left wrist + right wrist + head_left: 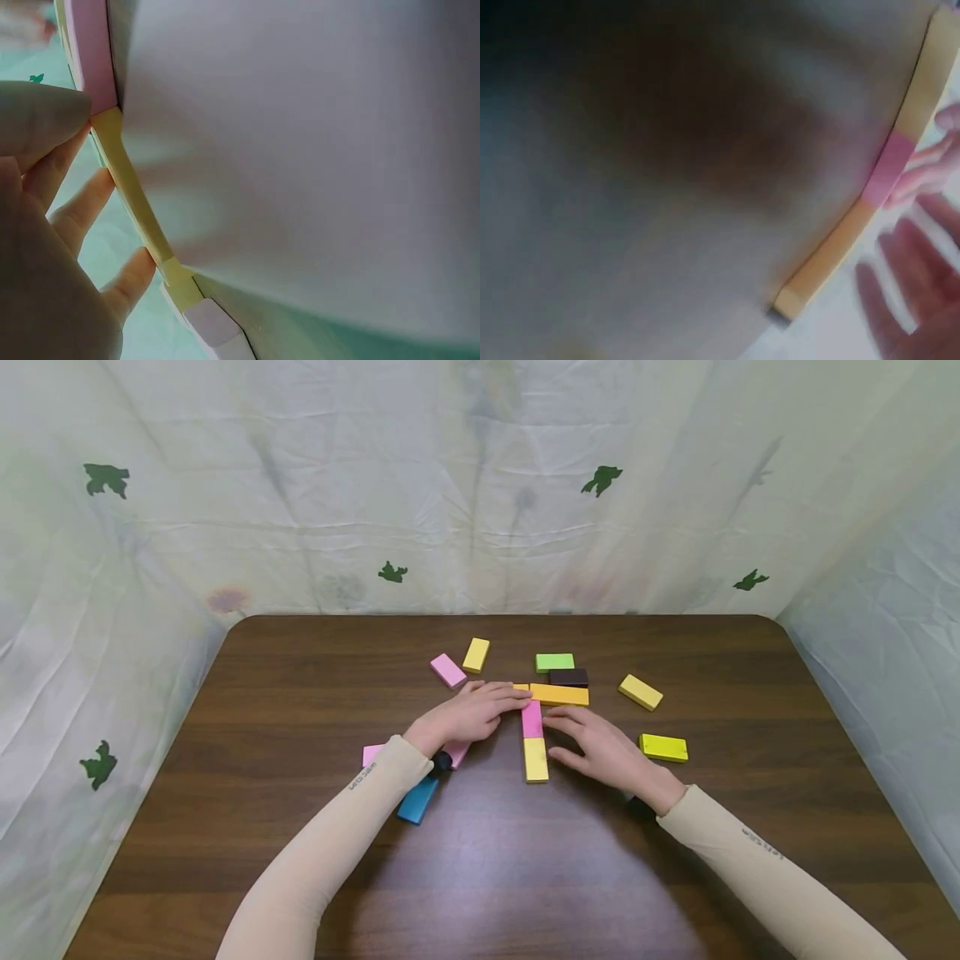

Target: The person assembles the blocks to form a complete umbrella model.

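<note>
Pink block (532, 720) — flat, oblong — abuts a yellow block (536, 761), left hand (474, 713) outstretched, right hand (600, 747) loosely spread.

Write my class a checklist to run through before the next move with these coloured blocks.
1. Right hand holding nothing: ok.
2. Left hand off the row of blocks: not ok, touching it.
3. Yellow block end to end with the pink block by the right hand: ok.
4. Right hand clear of that pink block: cannot tell, very close.
5. Leftmost pink block fully visible in the head view: not ok, left sleeve covers part.
</note>
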A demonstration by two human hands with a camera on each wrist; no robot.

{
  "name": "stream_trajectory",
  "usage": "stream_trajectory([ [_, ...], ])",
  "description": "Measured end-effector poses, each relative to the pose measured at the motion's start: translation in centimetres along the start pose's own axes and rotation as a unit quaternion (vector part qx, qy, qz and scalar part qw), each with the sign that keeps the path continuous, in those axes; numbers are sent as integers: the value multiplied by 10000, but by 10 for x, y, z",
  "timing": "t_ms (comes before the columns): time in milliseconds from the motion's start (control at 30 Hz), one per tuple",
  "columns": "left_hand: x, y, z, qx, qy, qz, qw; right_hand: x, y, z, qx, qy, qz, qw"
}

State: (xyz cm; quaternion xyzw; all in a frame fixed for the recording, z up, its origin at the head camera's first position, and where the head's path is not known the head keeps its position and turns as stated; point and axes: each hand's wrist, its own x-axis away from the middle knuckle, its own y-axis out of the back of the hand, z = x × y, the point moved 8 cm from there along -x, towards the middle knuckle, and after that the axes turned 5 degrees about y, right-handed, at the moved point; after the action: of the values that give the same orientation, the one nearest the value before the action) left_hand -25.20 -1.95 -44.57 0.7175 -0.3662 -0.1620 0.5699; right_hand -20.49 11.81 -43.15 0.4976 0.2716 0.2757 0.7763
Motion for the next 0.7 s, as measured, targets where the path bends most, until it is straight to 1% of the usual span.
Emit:
stream_trajectory([
  [100,0,0,0,-42,-18,19,10000,0,6,-17,158,-508,-140,9985],
  [200,-1,-1,1,-46,-5,62,10000,0,8,-29,219,-744,-43,9970],
  [333,-1,-2,1,41,14,119,9999,-1,7,-37,200,-831,183,9962],
  [700,-3,-2,2,89,68,145,9998,-5,9,-43,199,-924,317,9950],
])
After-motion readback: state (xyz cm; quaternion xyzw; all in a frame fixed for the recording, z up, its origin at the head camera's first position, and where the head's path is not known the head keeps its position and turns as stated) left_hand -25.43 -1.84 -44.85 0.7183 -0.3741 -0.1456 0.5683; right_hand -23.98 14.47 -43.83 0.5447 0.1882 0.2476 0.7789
